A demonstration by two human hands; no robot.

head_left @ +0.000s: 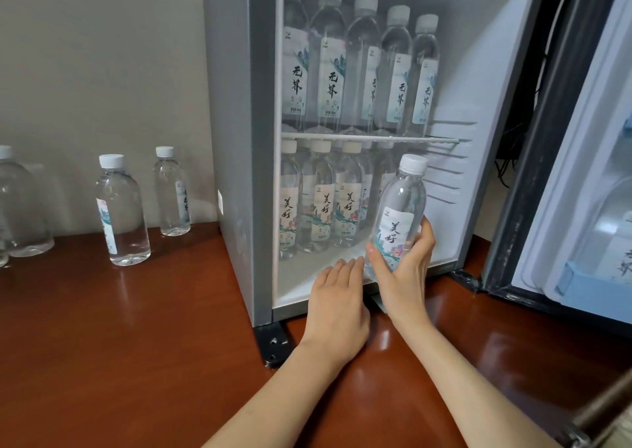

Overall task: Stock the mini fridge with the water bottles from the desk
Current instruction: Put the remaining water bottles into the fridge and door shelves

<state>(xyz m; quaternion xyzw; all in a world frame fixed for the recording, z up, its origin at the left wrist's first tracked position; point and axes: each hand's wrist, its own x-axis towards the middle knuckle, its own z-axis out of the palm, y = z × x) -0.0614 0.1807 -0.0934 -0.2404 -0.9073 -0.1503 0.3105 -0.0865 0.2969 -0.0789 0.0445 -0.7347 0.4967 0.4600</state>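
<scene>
The right grip (403, 270) is curled round the lower half of a water bottle (400, 208), held slightly tilted at the near right of the mini fridge's (239, 140) lower compartment, its cap above the fingers. The left grip (337, 304) is flat, fingers straight, with the fingertips just beside the bottle's base.

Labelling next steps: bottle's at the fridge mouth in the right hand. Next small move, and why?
Probably ease the bottle inward and stand it on the bare fridge floor, right of the lower row. The right hand grips it, tilted, at the opening; the left hand lies open beside it.
</scene>
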